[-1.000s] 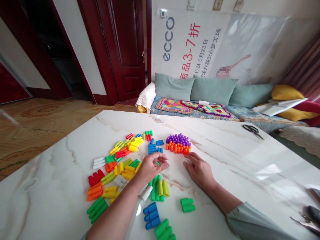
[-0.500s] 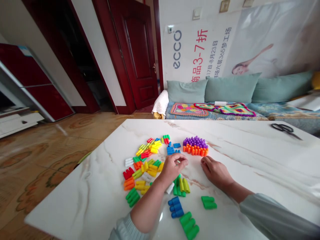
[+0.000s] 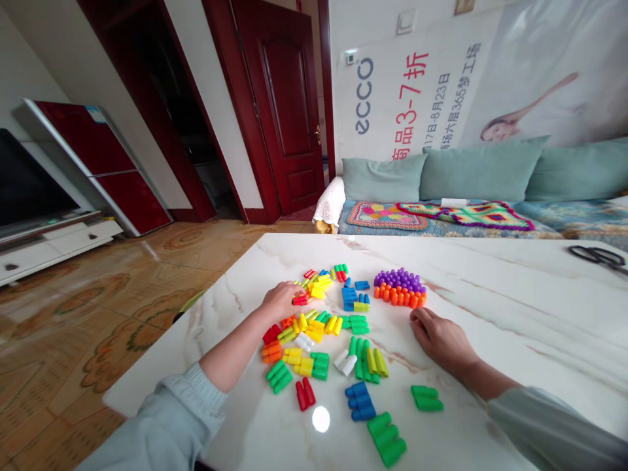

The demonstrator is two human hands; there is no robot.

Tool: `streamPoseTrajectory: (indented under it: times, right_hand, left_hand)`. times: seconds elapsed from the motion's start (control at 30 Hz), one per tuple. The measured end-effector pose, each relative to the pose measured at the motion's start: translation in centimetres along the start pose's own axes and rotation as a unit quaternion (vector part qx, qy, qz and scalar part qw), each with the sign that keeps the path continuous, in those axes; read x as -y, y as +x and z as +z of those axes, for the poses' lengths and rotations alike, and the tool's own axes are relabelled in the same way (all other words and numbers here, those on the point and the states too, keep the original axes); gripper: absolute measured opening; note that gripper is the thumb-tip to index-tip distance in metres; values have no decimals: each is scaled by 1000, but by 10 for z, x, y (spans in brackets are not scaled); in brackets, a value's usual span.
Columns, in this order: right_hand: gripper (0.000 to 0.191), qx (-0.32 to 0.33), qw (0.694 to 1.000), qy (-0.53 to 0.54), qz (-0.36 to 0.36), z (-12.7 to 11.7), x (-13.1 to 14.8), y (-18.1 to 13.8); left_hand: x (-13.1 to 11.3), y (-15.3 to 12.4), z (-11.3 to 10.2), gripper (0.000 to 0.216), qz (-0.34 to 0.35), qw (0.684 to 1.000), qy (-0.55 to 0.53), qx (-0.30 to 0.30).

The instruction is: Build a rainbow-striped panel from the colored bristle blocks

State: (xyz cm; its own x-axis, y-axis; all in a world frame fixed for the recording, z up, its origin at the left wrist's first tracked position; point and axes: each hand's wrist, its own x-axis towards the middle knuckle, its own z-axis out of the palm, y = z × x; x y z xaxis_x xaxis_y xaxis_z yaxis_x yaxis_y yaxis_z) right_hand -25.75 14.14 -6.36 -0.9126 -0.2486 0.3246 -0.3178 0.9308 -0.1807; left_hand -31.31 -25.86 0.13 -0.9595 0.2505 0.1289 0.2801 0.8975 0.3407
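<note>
Fingers of the left hand [image 3: 282, 299] are curling over the far side of the loose blocks [image 3: 314, 327], with the tips touching a red block [image 3: 300, 300]. I cannot tell whether they are pinching it or only resting on it. The right hand [image 3: 441, 333] is lying palm down and empty, fingers loosely bent, just beside the purple-and-orange cluster [image 3: 400, 288].

Trouble is likeliest at the left forearm, which is crossing the pile close to the table [image 3: 490, 288] edge. A careless sweep of the sleeve could be pushing the orange piece [image 3: 271, 351] and a green piece [image 3: 279, 376] toward the drop. The red block is sitting wedged among yellow neighbours, so lifting it sharply may be scattering them over the glossy marble, where the rounded pieces look prone to rolling. The right knuckles could also be nudging the cluster apart.

Counting: two hands, one cluster in two colour layers, and one pair of scissors [image 3: 596, 254] well apart at the far right. Standing alone at the near side are three green pieces, one red pair [image 3: 305, 394] and one blue piece [image 3: 360, 400]. The pile itself is holding too many to count surely.
</note>
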Motion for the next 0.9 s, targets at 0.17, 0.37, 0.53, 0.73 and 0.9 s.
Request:
streamPoseTrajectory:
  times: [0.17,0.37,0.53,0.73,0.9]
  right_hand:
    - [20,-3,1000,3,1,0,0,0]
    - [21,-1,1000,15,8,-2,2,1]
    - [23,-4,1000,18,8,-1,0,0]
    - [23,-15,1000,12,5,-1,1,1]
    - [23,-10,1000,8,5,0,0,1]
  left_hand:
    - [-2,-8,10,29,7,1000,22,15]
    - [-8,-16,-4,27,19,999,7,-27]
    - [16,-52,-19,20,23,1000,3,-9]
    - [39,-102,-19,38,23,997,-11,74]
    - [33,-109,-17,62,38,995,8,94]
